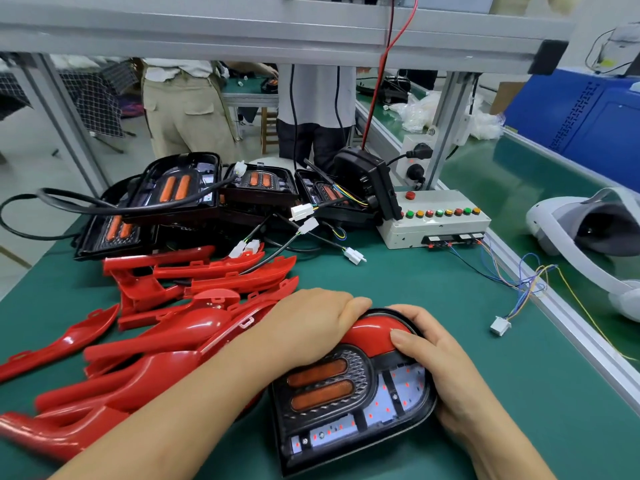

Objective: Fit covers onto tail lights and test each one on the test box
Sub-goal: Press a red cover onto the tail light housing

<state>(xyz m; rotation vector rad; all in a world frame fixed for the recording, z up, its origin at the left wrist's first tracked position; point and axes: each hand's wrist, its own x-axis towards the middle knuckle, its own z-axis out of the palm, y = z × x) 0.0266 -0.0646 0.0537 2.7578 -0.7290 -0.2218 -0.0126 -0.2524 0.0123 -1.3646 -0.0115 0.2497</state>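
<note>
A black tail light (349, 407) with two orange reflectors and an LED board lies on the green mat near me. A red cover (372, 332) sits on its far end. My left hand (311, 323) lies over the cover's left side, fingers curled round it. My right hand (436, 368) holds the light's right edge, thumb pressing on the cover. A pile of loose red covers (166, 323) lies to the left. Several uncovered tail lights (214, 199) with cables are stacked behind it. The white test box (433, 220) with coloured buttons stands at the back right.
A white plug (500, 325) on thin coloured wires lies right of my hands. A white headset (595, 230) rests on the conveyor to the right. Aluminium frame posts (450, 129) rise behind the test box. People stand beyond the bench.
</note>
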